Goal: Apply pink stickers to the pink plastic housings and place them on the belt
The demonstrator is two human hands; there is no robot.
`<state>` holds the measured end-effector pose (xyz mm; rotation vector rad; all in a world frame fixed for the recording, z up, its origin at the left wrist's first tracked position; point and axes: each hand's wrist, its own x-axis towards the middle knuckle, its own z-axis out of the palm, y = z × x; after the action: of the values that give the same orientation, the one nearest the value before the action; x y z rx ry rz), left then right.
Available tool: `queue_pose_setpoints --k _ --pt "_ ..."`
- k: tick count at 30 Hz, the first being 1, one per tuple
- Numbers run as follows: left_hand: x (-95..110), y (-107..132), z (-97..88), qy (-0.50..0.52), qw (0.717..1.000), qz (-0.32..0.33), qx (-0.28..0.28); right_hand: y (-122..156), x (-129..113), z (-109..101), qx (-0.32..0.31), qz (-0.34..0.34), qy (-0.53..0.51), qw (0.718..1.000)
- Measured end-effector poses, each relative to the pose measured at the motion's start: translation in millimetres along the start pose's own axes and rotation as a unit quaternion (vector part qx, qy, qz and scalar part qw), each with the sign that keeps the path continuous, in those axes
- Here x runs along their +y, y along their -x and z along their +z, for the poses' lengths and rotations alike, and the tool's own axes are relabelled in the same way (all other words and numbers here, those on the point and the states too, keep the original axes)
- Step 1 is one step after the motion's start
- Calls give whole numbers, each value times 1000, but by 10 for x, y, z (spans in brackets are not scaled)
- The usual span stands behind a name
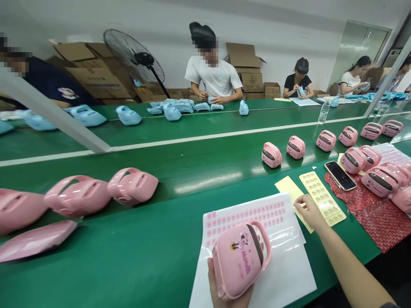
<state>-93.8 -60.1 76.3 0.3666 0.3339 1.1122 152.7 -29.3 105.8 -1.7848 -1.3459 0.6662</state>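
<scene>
My left hand grips a pink plastic case with a cartoon print and a carry handle, held over a white sheet of small pink stickers. My right hand reaches out to a yellow sticker sheet, fingers pinched at its edge. Whether a sticker is between the fingertips cannot be made out.
Pink cases lie on the green belt at left, and more stand in a row at right. A phone rests by a red mat with several cases. Across the belt, people handle blue cases; a bottle stands there.
</scene>
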Motion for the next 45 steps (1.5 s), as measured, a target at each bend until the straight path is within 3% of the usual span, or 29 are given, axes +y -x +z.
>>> queue_pose_setpoints --k 3,6,14,21,26,31,38,41,45 --pt "71 -13 -56 11 998 9 60 -126 266 -202 7 42 37 998" --pt "93 -9 -70 -10 995 18 100 -125 369 -210 12 53 54 997" --pt "39 -27 -43 -9 997 25 71 4 341 -58 20 19 46 999" --pt "84 -105 327 -26 970 30 239 -36 449 -241 -23 31 -32 999" --pt "86 -140 549 -36 960 37 276 -54 450 -144 20 41 -31 998" --pt "93 -125 602 -39 956 43 286 -42 383 -57 33 38 -51 997" --pt "89 -164 650 -80 954 54 284 -41 268 -288 -42 73 -168 982" --pt "33 -192 667 -115 950 73 280 27 57 -283 -58 88 -215 971" --pt "-78 -236 719 -188 931 131 284 216 -449 -67 -95 59 -328 938"
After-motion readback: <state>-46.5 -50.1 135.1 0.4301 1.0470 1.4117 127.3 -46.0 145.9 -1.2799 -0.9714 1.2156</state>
